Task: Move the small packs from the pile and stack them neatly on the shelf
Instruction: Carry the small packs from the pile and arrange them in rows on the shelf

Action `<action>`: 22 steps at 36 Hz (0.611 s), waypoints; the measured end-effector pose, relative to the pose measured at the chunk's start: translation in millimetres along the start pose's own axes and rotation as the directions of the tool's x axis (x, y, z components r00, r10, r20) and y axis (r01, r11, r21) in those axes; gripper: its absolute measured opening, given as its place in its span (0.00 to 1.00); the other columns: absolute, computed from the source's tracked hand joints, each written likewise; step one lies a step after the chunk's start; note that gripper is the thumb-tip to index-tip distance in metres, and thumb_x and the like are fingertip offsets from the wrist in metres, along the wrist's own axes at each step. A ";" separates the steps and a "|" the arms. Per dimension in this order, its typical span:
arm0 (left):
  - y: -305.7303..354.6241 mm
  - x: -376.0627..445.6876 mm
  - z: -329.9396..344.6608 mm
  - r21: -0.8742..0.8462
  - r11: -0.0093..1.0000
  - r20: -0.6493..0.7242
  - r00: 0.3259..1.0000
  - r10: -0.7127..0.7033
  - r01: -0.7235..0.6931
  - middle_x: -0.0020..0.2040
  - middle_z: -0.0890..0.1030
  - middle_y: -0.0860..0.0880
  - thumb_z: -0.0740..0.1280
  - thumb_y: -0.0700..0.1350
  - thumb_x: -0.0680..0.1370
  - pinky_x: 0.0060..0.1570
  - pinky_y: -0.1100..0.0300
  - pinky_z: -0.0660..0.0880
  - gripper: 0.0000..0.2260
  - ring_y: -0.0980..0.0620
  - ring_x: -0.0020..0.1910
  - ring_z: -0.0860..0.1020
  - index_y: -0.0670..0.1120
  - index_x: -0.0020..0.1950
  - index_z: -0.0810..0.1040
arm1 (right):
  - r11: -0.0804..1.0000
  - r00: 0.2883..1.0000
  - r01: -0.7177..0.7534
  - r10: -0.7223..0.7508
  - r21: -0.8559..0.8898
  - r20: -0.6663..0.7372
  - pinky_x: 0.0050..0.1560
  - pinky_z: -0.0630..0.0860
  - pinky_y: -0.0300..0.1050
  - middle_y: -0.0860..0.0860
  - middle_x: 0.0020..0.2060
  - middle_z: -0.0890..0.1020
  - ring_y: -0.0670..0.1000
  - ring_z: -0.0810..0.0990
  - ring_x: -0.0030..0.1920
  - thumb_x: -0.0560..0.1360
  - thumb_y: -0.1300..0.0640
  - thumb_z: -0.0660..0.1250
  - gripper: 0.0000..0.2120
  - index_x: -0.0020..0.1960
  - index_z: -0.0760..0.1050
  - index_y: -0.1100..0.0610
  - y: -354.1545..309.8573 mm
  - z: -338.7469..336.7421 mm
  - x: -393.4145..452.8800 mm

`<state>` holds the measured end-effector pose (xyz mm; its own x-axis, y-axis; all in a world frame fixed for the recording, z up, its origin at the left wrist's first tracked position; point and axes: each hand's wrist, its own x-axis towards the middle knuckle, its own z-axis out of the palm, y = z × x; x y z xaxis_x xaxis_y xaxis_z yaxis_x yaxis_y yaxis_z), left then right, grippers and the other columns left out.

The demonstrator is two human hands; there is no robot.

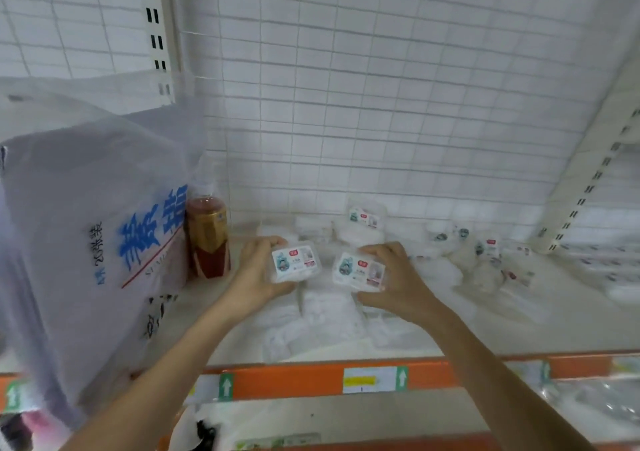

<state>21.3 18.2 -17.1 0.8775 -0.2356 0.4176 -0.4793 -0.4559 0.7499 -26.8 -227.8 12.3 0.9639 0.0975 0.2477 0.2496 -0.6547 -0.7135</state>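
both hands over the shelf [221, 315], each holding one small pack. left hand [258, 270] pinches the left pack [296, 264] between thumb and fingers, label up. right hand [398, 282] grips the right pack [360, 272] the same way. packs sit just beside each other, above more white packs on the shelf. loose pile [478, 253] lies behind and right. bottle [207, 239] and big plastic bag [93, 243] at left.
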 end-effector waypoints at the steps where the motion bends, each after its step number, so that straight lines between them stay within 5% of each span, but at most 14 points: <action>1: 4.3 1.8 6.0 0.052 0.998 0.009 0.999 0.042 -0.043 0.59 0.68 0.47 0.76 0.47 0.63 0.61 0.56 0.66 0.29 0.49 0.60 0.66 0.47 0.62 0.70 | 0.998 0.999 0.047 -0.048 -0.033 -0.011 0.49 0.68 0.24 0.48 0.54 0.64 0.44 0.69 0.57 0.63 0.61 0.77 0.32 0.64 0.69 0.53 0.5 -7.5 -10.1; 5: 33.1 13.0 34.0 0.171 0.968 0.001 0.983 0.184 -0.181 0.60 0.72 0.45 0.78 0.44 0.64 0.55 0.68 0.57 0.29 0.46 0.61 0.66 0.44 0.63 0.72 | 0.987 0.986 0.140 -0.146 -0.072 -0.079 0.49 0.65 0.22 0.46 0.51 0.66 0.34 0.68 0.53 0.65 0.59 0.77 0.32 0.65 0.69 0.54 2.8 -39.3 -35.8; 10: 62.0 17.0 64.0 0.106 0.975 -0.008 0.980 0.200 -0.198 0.59 0.73 0.43 0.78 0.42 0.64 0.57 0.61 0.63 0.29 0.46 0.59 0.69 0.42 0.63 0.73 | 0.987 0.976 0.087 -0.111 -0.132 -0.185 0.50 0.64 0.24 0.47 0.54 0.70 0.44 0.69 0.55 0.67 0.56 0.76 0.32 0.67 0.69 0.53 16.6 -80.2 -47.5; 13: 82.1 15.8 79.8 0.038 0.977 0.011 0.977 0.211 -0.211 0.58 0.72 0.48 0.77 0.41 0.66 0.54 0.66 0.64 0.27 0.52 0.55 0.70 0.44 0.63 0.73 | 0.984 0.975 0.042 -0.079 -0.174 -0.209 0.57 0.64 0.32 0.44 0.56 0.70 0.44 0.69 0.58 0.67 0.55 0.75 0.31 0.68 0.67 0.51 37.6 -110.2 -68.6; 16: 107.5 13.2 106.0 -0.001 0.968 0.075 0.965 0.252 -0.253 0.57 0.72 0.52 0.78 0.46 0.65 0.55 0.64 0.65 0.28 0.54 0.55 0.71 0.47 0.63 0.73 | 0.972 0.972 -0.041 -0.015 -0.232 -0.236 0.63 0.63 0.39 0.44 0.57 0.69 0.44 0.64 0.61 0.68 0.54 0.74 0.31 0.68 0.66 0.50 63.5 -143.2 -101.8; 22: 173.0 -4.2 204.2 -0.049 0.943 0.192 0.924 0.331 -0.328 0.57 0.71 0.51 0.70 0.55 0.61 0.57 0.64 0.64 0.32 0.53 0.57 0.69 0.45 0.63 0.72 | 0.927 0.945 -0.161 0.045 -0.337 -0.325 0.59 0.65 0.40 0.44 0.56 0.66 0.46 0.61 0.57 0.67 0.57 0.74 0.31 0.68 0.66 0.54 117.3 -212.9 -184.9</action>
<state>-62.4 -235.0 6.1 0.6548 -0.5330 0.5358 -0.7406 -0.3112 0.5955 -195.5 -482.2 22.3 0.8917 -0.1815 0.4147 0.0452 -0.8759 -0.4805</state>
